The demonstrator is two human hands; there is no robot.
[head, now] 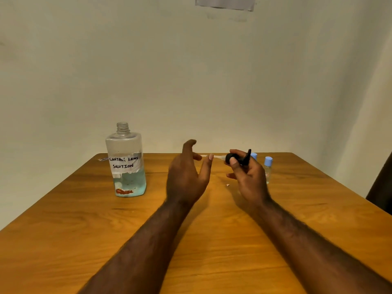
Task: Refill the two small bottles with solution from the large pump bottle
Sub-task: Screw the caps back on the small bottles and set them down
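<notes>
The right hand (247,177) holds the black pump (237,158), thumb and fingers curled round its head, with its pale tube (216,157) sticking out level toward the left. The left hand (186,175) is spread wide and holds nothing; its fingertips are just beside the tube's free end, and whether they touch it I cannot tell.

Behind the right hand stand the small bottles (268,169), upright and both with blue caps on, one largely hidden by the fingers. Well apart to the left, the large bottle (127,166) stands upright on the table (212,240), its threaded neck bare and pale blue solution filling its lower part.

So the step looks like the opening one: the pump is off and nothing has been poured. Next the pump likely needs setting down somewhere it won't drip or roll, then a small bottle uncapped. Pouring from that wide neck into a narrow mouth will call for a slow, steady tilt
</notes>
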